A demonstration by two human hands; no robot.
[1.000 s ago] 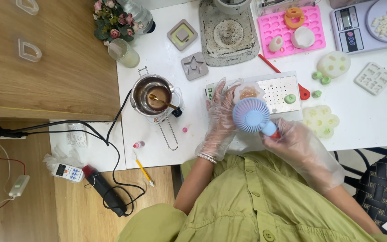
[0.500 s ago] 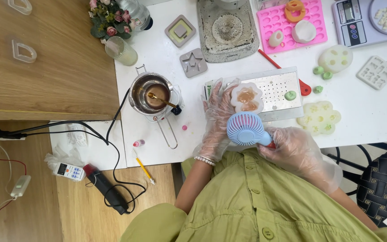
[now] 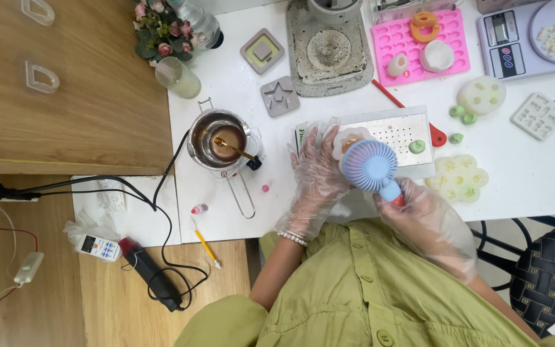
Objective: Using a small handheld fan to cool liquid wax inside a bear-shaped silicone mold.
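Fingers: right hand (image 3: pixel 428 215) wrapped round the fan (image 3: pixel 370 166) handle; left hand (image 3: pixel 316 177) spread flat, touching the flower mould (image 3: pixel 349 139), I think. Fan hovers over the mould on the white tray (image 3: pixel 412 128). Step: cooling the pour. Next calls for steady aim.

A small blue handheld fan (image 3: pixel 370 164) faces down over a flower-shaped white mould (image 3: pixel 348 141).
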